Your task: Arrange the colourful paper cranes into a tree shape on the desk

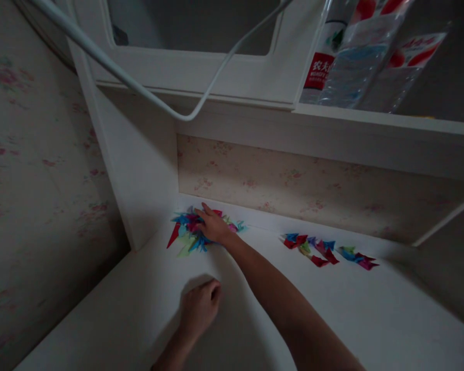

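Note:
My right hand [214,226] reaches to the back left of the white desk, over a heap of folded paper cranes [187,239] in red, blue, green and purple. Its fingers are stretched out and apart, touching the top of the heap; part of the heap is hidden beneath the palm. Nearer to me, my left hand [201,304] rests on the desktop, curled into a fist with nothing visible in it. To the right of my right arm lie a loose group of paper cranes [311,249] and a smaller group [359,257], both along the back edge.
A white shelf unit [201,72] overhangs the back of the desk [351,314]. Several plastic water bottles [359,56] stand on its right shelf. A white cable [183,117] loops down in front. Flowered wallpaper [34,180] covers the left wall.

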`<action>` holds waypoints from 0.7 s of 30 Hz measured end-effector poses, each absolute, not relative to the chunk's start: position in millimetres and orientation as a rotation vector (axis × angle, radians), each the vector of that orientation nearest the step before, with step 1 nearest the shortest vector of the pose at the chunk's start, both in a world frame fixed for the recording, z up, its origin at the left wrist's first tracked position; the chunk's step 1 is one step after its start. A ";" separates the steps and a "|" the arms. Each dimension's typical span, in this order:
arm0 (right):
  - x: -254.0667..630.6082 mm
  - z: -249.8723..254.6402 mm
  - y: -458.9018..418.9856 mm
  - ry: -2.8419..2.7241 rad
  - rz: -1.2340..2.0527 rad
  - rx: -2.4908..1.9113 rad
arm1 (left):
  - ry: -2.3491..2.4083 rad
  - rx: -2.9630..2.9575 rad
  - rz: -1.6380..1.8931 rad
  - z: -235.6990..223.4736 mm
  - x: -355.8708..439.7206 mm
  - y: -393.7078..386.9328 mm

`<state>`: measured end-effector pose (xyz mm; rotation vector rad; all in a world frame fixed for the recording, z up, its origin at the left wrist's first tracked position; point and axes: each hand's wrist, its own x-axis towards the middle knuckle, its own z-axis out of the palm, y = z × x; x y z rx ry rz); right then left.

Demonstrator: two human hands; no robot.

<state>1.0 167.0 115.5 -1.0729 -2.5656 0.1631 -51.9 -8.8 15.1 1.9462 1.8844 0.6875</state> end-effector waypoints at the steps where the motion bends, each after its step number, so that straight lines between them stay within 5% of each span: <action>1: 8.5 111.2 163.0 -2.570 0.167 -1.094 | 1.893 1.950 0.677 15.1 -52.0 -8.6; 15: 312.3 60.3 146.7 -1.796 -0.085 -2.202 | 1.915 1.943 0.599 14.8 -49.2 -3.1; 21: 358.3 30.5 165.4 -1.751 0.003 -2.364 | 1.956 1.928 0.606 14.1 -47.2 0.4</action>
